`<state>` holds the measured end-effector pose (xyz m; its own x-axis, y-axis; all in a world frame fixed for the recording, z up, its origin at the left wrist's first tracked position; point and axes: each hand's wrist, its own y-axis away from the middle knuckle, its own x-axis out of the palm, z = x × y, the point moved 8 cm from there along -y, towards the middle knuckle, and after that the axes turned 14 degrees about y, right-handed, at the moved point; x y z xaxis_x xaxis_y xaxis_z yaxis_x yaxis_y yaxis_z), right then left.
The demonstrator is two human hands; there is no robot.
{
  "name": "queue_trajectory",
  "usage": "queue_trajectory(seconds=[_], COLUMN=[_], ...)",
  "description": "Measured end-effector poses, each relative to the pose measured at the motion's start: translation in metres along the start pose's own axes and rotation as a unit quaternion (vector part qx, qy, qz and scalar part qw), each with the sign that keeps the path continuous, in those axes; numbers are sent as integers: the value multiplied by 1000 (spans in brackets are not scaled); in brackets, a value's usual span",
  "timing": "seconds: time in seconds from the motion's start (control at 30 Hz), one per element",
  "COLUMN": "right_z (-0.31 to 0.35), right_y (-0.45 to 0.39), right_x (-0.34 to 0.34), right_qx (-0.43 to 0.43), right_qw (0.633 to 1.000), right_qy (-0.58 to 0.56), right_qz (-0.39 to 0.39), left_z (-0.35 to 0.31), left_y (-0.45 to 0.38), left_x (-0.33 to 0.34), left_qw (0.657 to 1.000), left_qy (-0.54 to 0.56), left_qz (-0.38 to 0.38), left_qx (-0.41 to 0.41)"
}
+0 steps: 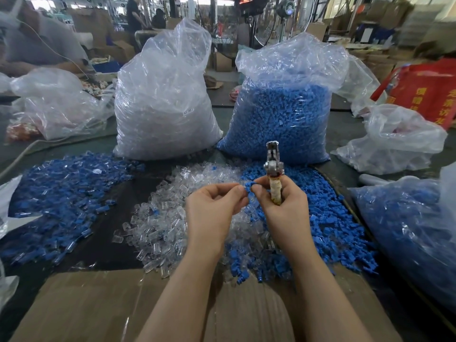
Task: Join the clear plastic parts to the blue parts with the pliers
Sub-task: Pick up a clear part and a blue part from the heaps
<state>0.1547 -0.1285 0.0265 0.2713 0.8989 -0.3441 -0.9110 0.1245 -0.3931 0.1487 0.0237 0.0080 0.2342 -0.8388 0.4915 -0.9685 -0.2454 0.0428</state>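
- Pliers (273, 169) stood upright in the right hand (281, 206), metal nose up in front of the blue sack, the tape-wrapped handle held under the curled fingers.
- One blue part (247, 186) sat pinched between the thumb and forefinger of that same right hand and the fingertips of the left hand (212, 208), above the middle of the table.
- Whether a clear part was already on it could not be told.
- Open room was scant: bare dark table (108, 233) showed only as a strip between the heaps, and a flat sheet of cardboard (81, 304) covered the near edge under both forearms.
- Loose clear parts (167, 218) lay heaped directly under the hands, touching a heap of loose blue parts (328, 218) on the right.
- A pile of joined pieces (61, 198), blue with clear, spread to the left, apart from the clear heap.
- Behind the heaps two tall sacks closed off the far side: a sack of clear parts (162, 107) on the left and a sack of blue parts (281, 114) on the right, standing side by side.
- A bag of blue and clear pieces (407, 233) crowded the right edge, and crumpled plastic bags (394, 141) lay beyond it.
- Both forearms reached forward from the near edge, hands raised and meeting over the clear heap.
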Motion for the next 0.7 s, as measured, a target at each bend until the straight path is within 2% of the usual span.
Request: queue_trajectory(seconds=[0.23, 0.57, 0.7], right_z=[-6, -3, -2], right_y=[1, 2, 1], right_x=[1, 5, 5], right_qx=[8, 11, 10], right_qw=[999, 997, 996], right_qy=[44, 79, 90], right_qz=[-28, -23, -8], left_z=[-1, -20, -23], left_y=[2, 11, 11], left_x=[3, 8, 7], left_qw=[999, 968, 957], left_qy=[-29, -166, -199], left_qz=[5, -1, -8], left_qx=[31, 187, 211])
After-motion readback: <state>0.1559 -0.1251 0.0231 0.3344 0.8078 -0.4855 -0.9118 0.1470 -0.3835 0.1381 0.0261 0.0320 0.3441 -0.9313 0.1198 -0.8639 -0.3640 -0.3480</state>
